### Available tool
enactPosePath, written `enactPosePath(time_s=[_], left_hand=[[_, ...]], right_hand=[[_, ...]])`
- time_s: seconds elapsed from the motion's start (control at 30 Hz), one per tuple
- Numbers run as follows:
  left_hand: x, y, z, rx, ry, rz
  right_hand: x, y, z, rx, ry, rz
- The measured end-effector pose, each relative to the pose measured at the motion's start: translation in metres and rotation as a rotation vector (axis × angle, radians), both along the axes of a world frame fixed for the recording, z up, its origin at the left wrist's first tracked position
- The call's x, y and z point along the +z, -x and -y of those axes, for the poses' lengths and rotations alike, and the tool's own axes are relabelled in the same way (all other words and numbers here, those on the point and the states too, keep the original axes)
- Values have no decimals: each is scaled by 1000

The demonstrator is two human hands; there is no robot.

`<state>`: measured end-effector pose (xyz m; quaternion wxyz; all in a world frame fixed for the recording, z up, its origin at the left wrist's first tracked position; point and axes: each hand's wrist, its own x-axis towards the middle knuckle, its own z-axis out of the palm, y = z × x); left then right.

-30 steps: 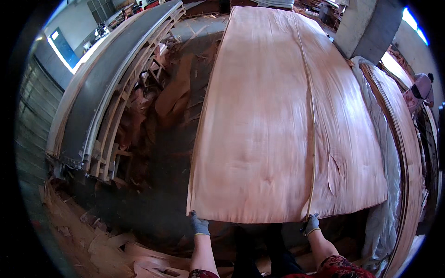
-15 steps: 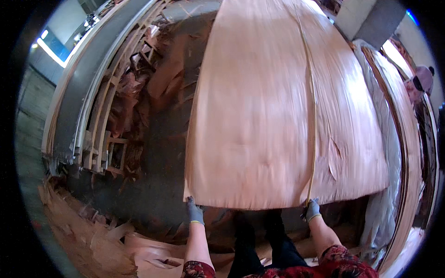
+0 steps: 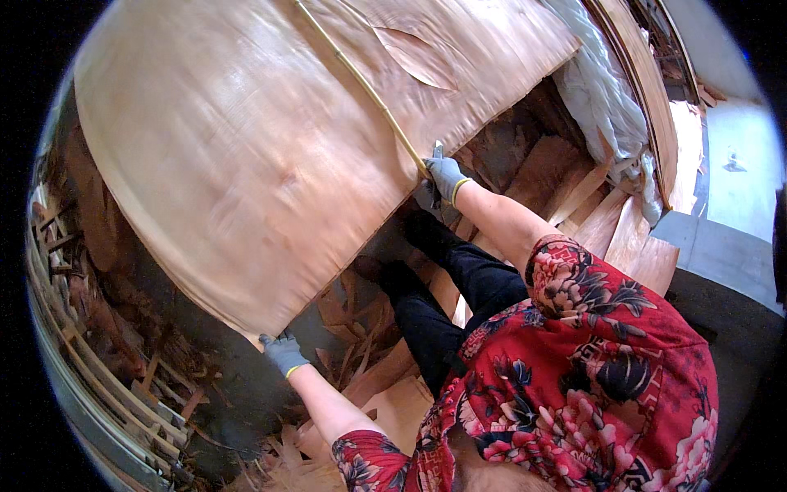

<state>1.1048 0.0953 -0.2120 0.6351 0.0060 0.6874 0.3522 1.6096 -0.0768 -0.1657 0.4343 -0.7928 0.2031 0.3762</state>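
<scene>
A broad, pale sheet of wood veneer (image 3: 221, 164) spreads out ahead of me, with a lens-shaped split in it toward the right. Along it runs a long, thin yellow stick (image 3: 361, 82). My left hand (image 3: 284, 353), in a grey glove with a yellow cuff, is closed on the near left corner of the sheet. At the near edge, my right hand (image 3: 445, 176), gloved the same way, closes round the stick's end. Something small and silvery pokes up by its fingers; its kind is unclear. The right fingertips are partly hidden.
Torn veneer scraps (image 3: 361, 328) litter the floor around my legs. At the right, crumpled clear plastic sheeting (image 3: 602, 107) hangs beside a stack of boards (image 3: 648, 98). Wooden slats (image 3: 123, 394) lie at the lower left. My feet stand close under the sheet's near edge.
The view has swung round and tilted down, so the sheet now slants and my torso shows. Both hands keep their holds at the sheet's near edge.
</scene>
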Motion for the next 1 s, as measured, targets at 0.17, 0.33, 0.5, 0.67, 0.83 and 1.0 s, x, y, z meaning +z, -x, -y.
enactPosePath(time_s=[0.17, 0.33, 0.5, 0.67, 0.83, 1.0], left_hand=[[-11, 4, -10, 51, 48, 60], [-3, 9, -10, 59, 142, 7], [33, -36, -15, -124, 121, -125], [44, -19, 2, -351, 287, -465], [78, 5, 49, -680, 149, -652], [160, 25, 125, -884, 206, -771]], right_hand=[[-20, -6, 17, 121, -32, 118], [15, 8, -11, -119, -15, -27], [17, 7, 48, 299, 51, 280], [93, 28, 75, 157, -129, 341], [157, 1, 83, 492, -69, 585], [112, -38, 21, 706, -7, 613]])
